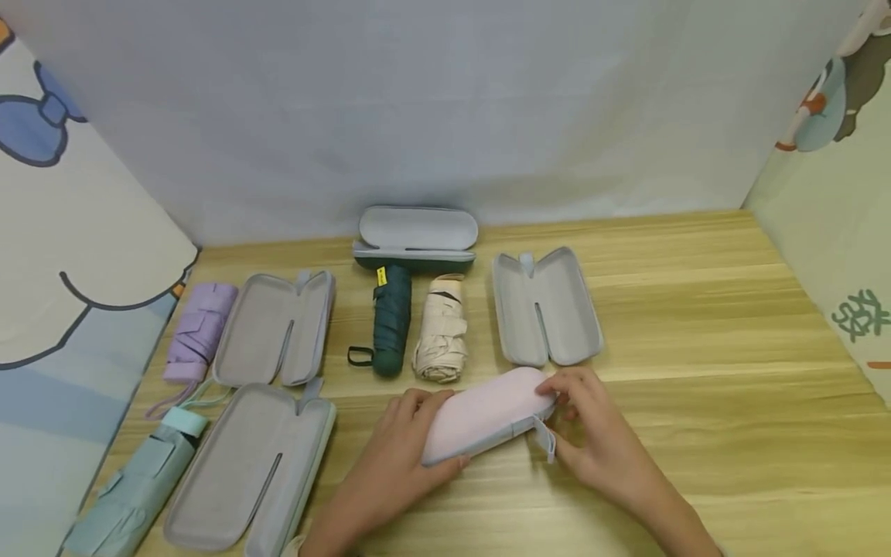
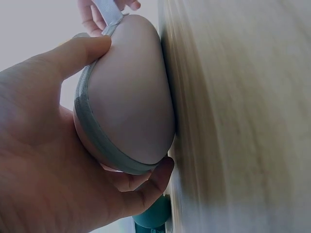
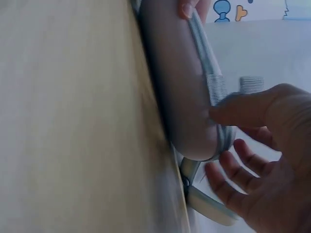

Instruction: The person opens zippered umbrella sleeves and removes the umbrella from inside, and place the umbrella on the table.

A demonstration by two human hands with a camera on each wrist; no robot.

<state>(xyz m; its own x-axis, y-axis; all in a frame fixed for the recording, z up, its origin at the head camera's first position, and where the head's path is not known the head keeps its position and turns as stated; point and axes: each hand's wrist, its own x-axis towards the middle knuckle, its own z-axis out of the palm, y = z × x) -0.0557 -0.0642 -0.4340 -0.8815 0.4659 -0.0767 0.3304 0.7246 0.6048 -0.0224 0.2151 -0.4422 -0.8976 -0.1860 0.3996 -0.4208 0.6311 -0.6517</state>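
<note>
A closed pink hard zip case (image 1: 483, 414) with a grey zip band lies tilted near the front of the wooden table. My left hand (image 1: 400, 452) grips its left end, thumb along the near zip edge and fingers over the far side. At the opposite end my right hand (image 1: 602, 437) holds the case between thumb and fingers, beside a grey fabric tab (image 1: 545, 439). In the right wrist view the thumb (image 3: 238, 109) presses by the zip band, with the other fingers spread loosely around the end. The case's underside meets the tabletop in the left wrist view.
Several open grey-lined cases stand around, including one at back right (image 1: 546, 313) and one at back centre (image 1: 418, 228). Folded umbrellas lie among them: dark green (image 1: 392, 321), cream (image 1: 442, 333), purple (image 1: 198, 333) and mint (image 1: 135, 491). A white cloth wall (image 1: 445, 100) closes off the back.
</note>
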